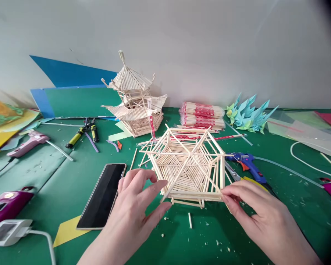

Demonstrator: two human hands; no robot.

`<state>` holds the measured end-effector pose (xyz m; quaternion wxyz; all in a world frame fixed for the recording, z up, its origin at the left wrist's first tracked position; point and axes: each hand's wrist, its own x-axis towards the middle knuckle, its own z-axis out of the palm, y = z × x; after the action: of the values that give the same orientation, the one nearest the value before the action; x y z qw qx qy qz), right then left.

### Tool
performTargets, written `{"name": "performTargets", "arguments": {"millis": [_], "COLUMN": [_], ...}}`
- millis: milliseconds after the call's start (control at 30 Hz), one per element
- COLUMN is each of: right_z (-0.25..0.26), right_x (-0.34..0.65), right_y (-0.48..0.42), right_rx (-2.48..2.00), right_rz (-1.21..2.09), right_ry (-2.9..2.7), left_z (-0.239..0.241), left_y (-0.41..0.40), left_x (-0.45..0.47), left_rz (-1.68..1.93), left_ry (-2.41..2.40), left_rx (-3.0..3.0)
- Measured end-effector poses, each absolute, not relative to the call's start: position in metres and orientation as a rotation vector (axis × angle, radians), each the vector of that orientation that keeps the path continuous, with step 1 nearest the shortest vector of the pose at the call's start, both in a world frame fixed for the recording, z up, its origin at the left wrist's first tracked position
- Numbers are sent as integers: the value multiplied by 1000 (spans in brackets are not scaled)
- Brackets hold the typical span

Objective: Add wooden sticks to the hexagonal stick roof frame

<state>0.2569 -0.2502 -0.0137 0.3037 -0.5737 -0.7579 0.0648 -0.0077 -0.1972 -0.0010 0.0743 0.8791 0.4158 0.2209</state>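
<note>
A many-sided frame of pale wooden sticks [182, 173] sits on the green table in front of me. Its floor is made of sticks laid side by side, and longer sticks cross over its top. At its front left corner my left hand [139, 198] hovers with thumb and fingers apart; whether a fingertip touches the wood I cannot tell. My right hand [253, 209] pinches the front right corner of the stick frame between thumb and fingertips. A short cut piece of stick [190, 221] lies on the table just before the frame.
Behind stands a stick pagoda [135, 99], beside wrapped stick bundles [201, 115] and folded blue paper [251, 114]. A blue glue gun [246, 165] lies right. On the left are a phone [103, 197], pliers [84, 133], a pink glue gun [30, 143] and a white charger [9, 232].
</note>
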Motion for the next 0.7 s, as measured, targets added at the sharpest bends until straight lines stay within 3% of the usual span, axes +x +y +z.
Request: {"name": "performTargets", "arguments": {"millis": [700], "right_z": [-12], "right_x": [257], "right_y": [-251], "right_rx": [-1535], "right_rz": [178], "right_ry": [-2007], "left_z": [12], "left_y": [-189], "left_x": [21], "left_rz": [512], "left_ry": [1157], "left_rx": [2539]}}
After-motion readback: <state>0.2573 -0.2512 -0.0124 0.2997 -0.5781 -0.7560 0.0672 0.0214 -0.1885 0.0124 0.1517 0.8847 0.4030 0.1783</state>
